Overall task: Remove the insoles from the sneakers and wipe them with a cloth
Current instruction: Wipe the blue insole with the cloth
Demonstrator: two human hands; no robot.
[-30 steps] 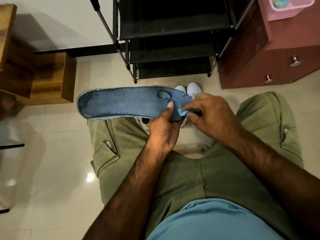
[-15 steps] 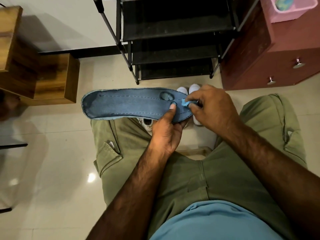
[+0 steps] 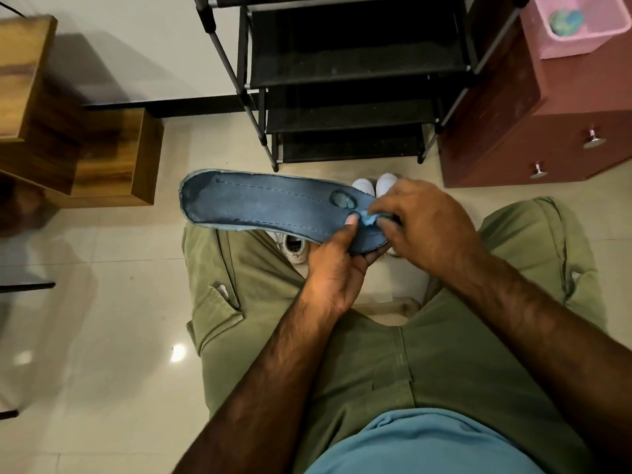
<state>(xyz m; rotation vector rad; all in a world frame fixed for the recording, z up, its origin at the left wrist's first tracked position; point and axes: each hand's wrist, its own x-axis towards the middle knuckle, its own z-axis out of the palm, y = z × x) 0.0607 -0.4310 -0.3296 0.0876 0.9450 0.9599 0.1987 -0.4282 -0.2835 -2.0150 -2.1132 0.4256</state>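
Hands near us: left hand (image 3: 337,268) clamps the insole (image 3: 260,203) at one end, thumb on top; right hand (image 3: 424,220) pinches a small blue cloth (image 3: 367,218) onto it. Insole hangs over our knees; we judge it light, floppy, better gripped mid-length. Beyond, sneakers (image 3: 374,184) on floor.

Olive-green cargo trousers (image 3: 444,364), flap pocket (image 3: 219,313) on left thigh, seamed pocket (image 3: 571,278) on right thigh, stitched fly (image 3: 407,367) at centre, light blue shirt hem (image 3: 427,443) over waist, forearms (image 3: 273,388) bare and hairy, left grip (image 3: 337,271) and right grip (image 3: 431,227) bare, thumbnail trimmed short
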